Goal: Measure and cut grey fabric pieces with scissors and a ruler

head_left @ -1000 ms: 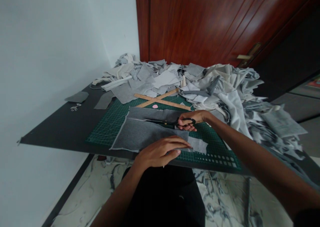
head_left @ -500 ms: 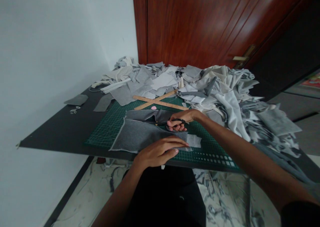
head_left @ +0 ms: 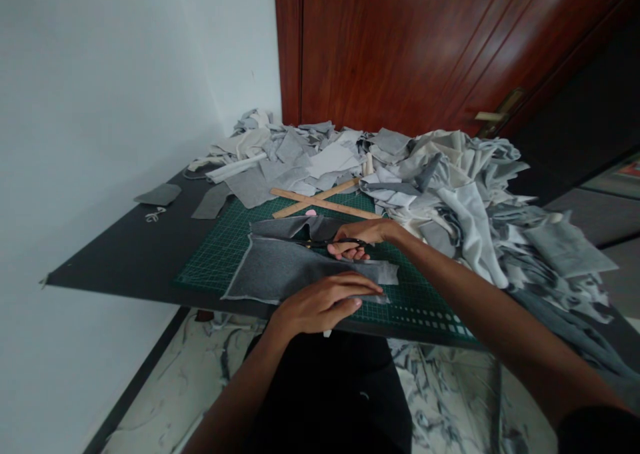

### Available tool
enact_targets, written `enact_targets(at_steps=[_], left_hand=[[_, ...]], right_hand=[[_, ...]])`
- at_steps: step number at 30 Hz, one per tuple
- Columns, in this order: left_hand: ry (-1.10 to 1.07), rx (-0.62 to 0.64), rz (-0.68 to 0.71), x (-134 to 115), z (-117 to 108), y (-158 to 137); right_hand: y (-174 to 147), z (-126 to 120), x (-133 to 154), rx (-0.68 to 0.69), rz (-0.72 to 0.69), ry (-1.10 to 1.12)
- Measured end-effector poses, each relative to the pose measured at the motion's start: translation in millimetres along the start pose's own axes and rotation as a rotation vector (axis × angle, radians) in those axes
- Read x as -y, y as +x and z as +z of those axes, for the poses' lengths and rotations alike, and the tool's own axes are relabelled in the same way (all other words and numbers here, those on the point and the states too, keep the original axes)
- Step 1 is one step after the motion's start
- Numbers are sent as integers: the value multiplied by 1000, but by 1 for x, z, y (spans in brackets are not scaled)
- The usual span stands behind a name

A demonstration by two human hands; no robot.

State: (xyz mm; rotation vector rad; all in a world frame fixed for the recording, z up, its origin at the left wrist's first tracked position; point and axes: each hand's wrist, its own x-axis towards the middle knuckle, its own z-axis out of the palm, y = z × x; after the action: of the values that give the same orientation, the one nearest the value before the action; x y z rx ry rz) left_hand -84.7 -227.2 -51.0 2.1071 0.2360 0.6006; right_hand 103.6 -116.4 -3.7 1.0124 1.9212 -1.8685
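Note:
A grey piece of fabric lies on the green cutting mat, with a long slit running through it toward the left. My right hand is closed around the handles of black scissors, whose blades point left into the slit. Flat on the fabric's near part, close to the table's front edge, rests my left hand with fingers stretched out. A lighter grey end of cloth shows to the right of the left fingertips.
Two crossed wooden rulers and a pink piece of chalk lie beyond the fabric. Heaped grey and white cloth scraps cover the table's back and right. At left are a grey cut piece and white string.
My right hand and the scissors have moved slightly left along the slit, and more of the blades shows. The left hand stays on the fabric. The view has shifted a little.

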Motion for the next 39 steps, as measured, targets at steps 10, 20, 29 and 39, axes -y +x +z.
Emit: enact_targets(at_steps=[10, 20, 29, 39], left_hand=[[7, 11, -19, 1, 0, 0], [176, -69, 138, -23, -7, -26], [794, -1027, 228, -11, -132, -42], [176, -560, 146, 42, -185, 17]], right_hand=[[6, 5, -13, -90, -92, 49], [-1, 9, -36, -172, -359, 41], [-6, 9, -63, -136, -615, 260], [-22, 12, -80, -40, -741, 300]])
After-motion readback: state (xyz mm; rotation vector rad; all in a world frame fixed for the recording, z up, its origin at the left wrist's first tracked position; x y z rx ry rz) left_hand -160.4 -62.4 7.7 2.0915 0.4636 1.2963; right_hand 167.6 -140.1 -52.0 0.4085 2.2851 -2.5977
